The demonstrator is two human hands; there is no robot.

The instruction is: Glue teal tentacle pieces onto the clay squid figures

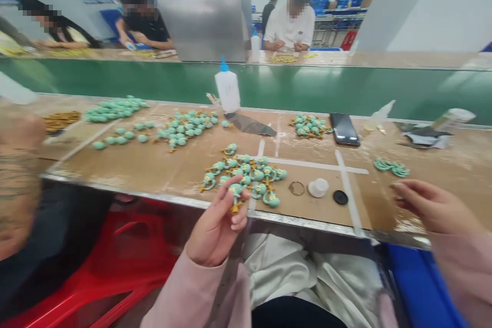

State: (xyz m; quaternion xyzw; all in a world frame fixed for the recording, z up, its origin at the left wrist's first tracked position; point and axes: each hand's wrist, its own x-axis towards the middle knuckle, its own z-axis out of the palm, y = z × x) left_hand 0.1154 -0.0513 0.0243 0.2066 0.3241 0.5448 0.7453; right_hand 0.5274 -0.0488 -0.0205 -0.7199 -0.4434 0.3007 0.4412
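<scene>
left hand (217, 220) pinches one orange-footed teal figure (236, 192); right hand (434, 207) is half open, empty. a pile of teal figures (242, 174) lies just ahead of the left hand on the tabletop (307, 151); more piles (188, 128) remain farther ahead.

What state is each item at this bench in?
left hand, closed on a teal figure
teal figure, gripped, orange end pointing down
right hand, empty, fingers loosely curled
white squeeze bottle, upright, blue nozzle on
smartphone, lying flat, screen dark
loose teal figures, heaped on the board
</scene>
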